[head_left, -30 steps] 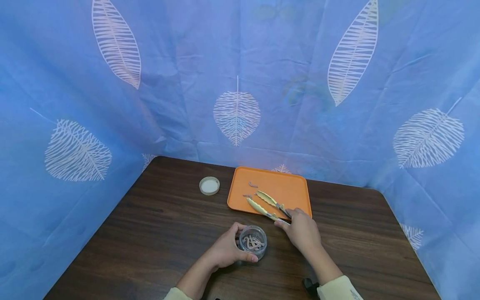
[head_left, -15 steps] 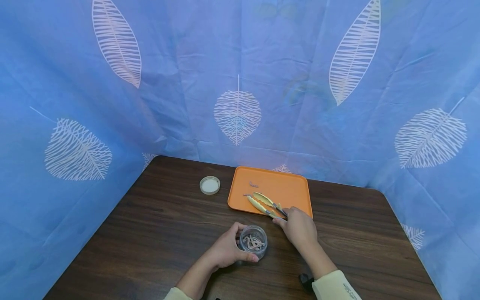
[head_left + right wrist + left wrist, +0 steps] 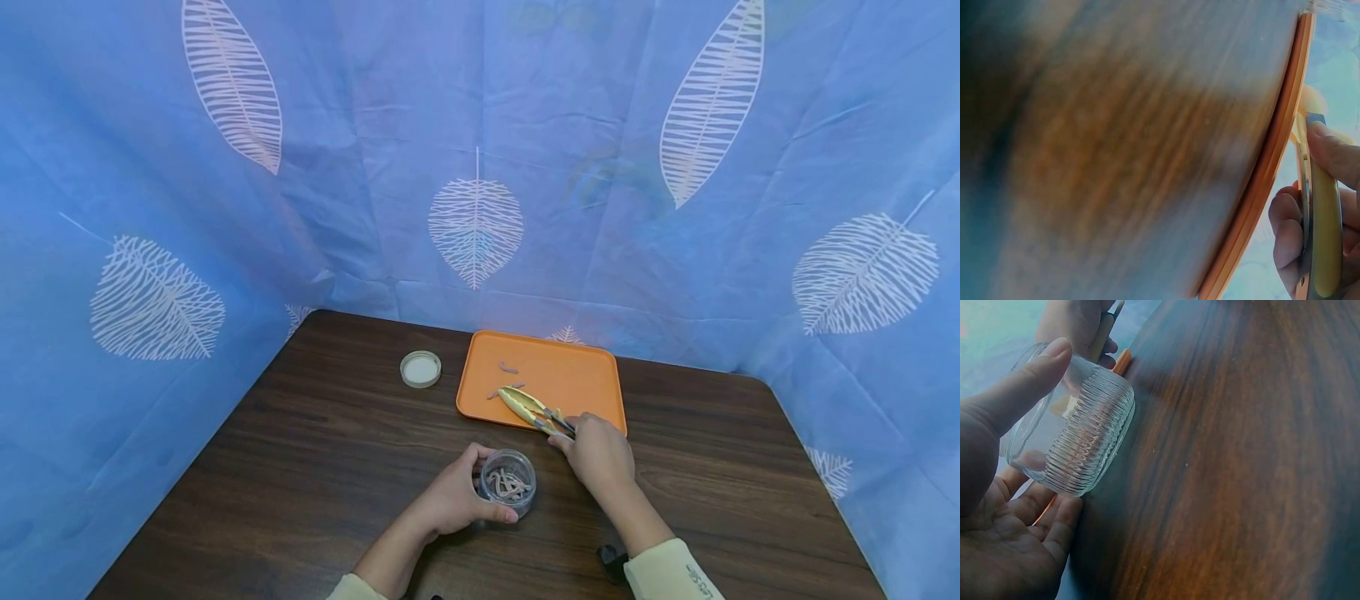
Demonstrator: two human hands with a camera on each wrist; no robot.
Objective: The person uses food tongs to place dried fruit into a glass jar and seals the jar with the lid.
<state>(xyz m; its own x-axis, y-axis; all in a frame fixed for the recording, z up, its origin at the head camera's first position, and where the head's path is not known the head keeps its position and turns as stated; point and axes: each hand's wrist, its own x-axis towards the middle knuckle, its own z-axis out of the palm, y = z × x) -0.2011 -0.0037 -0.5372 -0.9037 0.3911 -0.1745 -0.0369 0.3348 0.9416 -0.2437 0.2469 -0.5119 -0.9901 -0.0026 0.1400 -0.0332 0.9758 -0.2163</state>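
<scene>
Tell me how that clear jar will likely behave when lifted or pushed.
The clear jar looks stiff-walled, so it probably won't flex. Its ribbed side may make it less slippery. With its top open, tipping it would likely spill the strips inside.

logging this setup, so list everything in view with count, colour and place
Table: one, brown, centre
Backdrop: one, blue with white leaves, behind table
Tray: one, orange, table's far side
Lid: one, whitish, left of tray
Jar: one, clear, nearer than tray
Strips in jar: several, pale, too tangled to count
Strips on tray: at least two, greyish; one apart, another by tongs' tips
Tongs: one pair, yellow and silver, tips over tray
Dark item: one, black, by right sleeve, unclear
Sleeves: two, pale yellow, bottom edge
Left hand: one, bare, holding jar
Right hand: one, bare, gripping tongs
</scene>
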